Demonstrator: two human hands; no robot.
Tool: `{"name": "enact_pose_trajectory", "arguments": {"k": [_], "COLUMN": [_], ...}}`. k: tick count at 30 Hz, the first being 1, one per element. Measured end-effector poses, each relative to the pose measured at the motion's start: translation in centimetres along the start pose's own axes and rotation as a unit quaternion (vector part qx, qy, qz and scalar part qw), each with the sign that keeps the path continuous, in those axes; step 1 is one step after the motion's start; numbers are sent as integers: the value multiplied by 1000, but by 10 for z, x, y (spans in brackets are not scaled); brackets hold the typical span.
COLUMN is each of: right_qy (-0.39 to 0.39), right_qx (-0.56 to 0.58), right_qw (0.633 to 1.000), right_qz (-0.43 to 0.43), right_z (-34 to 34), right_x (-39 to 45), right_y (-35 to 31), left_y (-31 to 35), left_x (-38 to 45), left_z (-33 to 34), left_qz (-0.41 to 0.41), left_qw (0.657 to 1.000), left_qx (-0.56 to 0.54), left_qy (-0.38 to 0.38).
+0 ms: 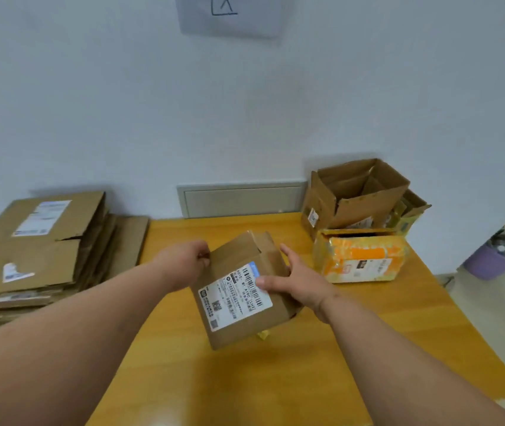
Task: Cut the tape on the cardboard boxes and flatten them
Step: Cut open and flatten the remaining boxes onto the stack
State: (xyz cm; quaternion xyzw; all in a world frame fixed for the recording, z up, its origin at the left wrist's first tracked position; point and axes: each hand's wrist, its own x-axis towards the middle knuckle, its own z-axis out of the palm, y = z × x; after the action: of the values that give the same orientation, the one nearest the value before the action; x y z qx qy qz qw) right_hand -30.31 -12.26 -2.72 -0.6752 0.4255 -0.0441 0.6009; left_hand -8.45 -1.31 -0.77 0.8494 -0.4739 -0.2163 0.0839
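We grip the box above the desk, left hand pinching its edge, right hand clasping its side; uneven squeezing could tear the cardboard.

small brown cardboard box with a white shipping label, tilted above the bench; behind-right of it, an orange-taped box and an open box.

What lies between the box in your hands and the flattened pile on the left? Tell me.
Nothing visible. Both hands, left and right, hold the small labelled box above the table. Only bare tabletop lies between it and the flattened pile. The other boxes stand on the right.
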Motion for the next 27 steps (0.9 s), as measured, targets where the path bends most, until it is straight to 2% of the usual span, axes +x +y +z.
{"name": "enact_pose_trajectory", "arguments": {"k": [4, 8, 14, 20, 27], "right_qy": [-42, -61, -91, -110, -138], "right_qx": [-10, 24, 98, 144, 154], "right_qw": [998, 987, 956, 928, 910], "right_qz": [46, 148, 260, 327, 358], "right_z": [42, 66, 69, 72, 87], "right_x": [28, 55, 89, 124, 146], "right_y": [-12, -15, -9, -16, -21], "left_y": [-45, -62, -63, -69, -77], "left_x": [-14, -25, -25, -9, 12], "left_z": [-1, 2, 10, 28, 42], "left_qz": [-56, -33, 13, 78, 91], "left_qw": [997, 997, 998, 985, 968], "left_qx": [-40, -60, 33, 156, 235], "left_qy": [29, 28, -47, -8, -5]}}
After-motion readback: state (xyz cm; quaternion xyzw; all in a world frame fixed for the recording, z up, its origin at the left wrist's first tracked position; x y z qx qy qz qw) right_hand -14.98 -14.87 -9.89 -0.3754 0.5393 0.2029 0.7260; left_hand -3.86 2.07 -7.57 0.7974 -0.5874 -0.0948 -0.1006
